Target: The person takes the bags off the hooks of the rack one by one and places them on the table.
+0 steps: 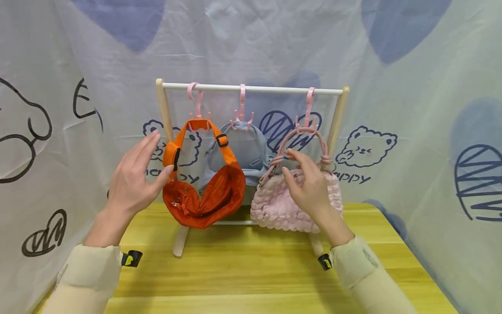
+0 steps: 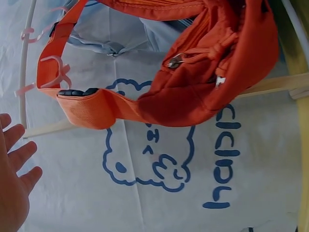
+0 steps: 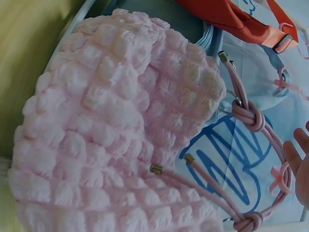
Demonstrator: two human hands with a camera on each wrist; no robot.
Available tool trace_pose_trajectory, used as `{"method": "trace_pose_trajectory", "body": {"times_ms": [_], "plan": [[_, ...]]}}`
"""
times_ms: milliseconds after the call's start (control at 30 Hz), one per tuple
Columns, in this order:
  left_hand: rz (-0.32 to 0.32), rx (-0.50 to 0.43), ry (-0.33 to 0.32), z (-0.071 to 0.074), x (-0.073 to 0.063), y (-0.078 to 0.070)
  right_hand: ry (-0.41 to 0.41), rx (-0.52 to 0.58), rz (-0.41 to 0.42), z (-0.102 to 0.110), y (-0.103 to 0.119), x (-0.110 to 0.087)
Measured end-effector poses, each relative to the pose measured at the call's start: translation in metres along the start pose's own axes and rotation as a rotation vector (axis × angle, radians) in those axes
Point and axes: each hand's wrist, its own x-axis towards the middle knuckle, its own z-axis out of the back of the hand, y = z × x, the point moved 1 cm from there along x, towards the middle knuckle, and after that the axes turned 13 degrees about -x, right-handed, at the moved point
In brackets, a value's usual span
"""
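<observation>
An orange waist bag [image 1: 208, 198] hangs by its strap from a pink hook on the left of the rack. Just left of it my left hand [image 1: 135, 174] is raised, fingers extended and thumb apart, holding nothing; in the left wrist view its fingertips stand off from the strap [image 2: 91, 111]. On the right hangs a puffy pink handbag [image 1: 274, 207] with knotted cord handles [image 3: 251, 116]. My right hand [image 1: 310, 183] overlaps that bag in the head view, thumb and fingers apart, fingertips close by the handle. Between them, further back, hangs a light blue bag [image 1: 245, 148].
The bags' pink hooks [image 1: 242, 102] sit on the white rail [image 1: 274, 90] of a wooden-legged rack [image 1: 338, 115]. It stands on a yellow wood-grain table [image 1: 251, 270]. Behind and at both sides hangs a pale printed curtain [image 1: 255, 43].
</observation>
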Motion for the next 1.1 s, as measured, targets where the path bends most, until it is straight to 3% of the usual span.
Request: {"method": "trace_pose_trajectory", "body": {"times_ms": [667, 933, 1100], "plan": [[-0.073, -0.060, 0.046, 0.001, 0.065, 0.001, 0.031, 0.073, 0.054, -0.026, 0.020, 0.037], [-0.145, -0.053, 0.036, -0.002, 0.083, 0.006, 0.053, 0.079, 0.076, -0.039, 0.034, 0.047], [-0.133, -0.041, 0.045, -0.004, 0.094, 0.003, 0.056, 0.094, 0.099, -0.046, 0.043, 0.055]]}}
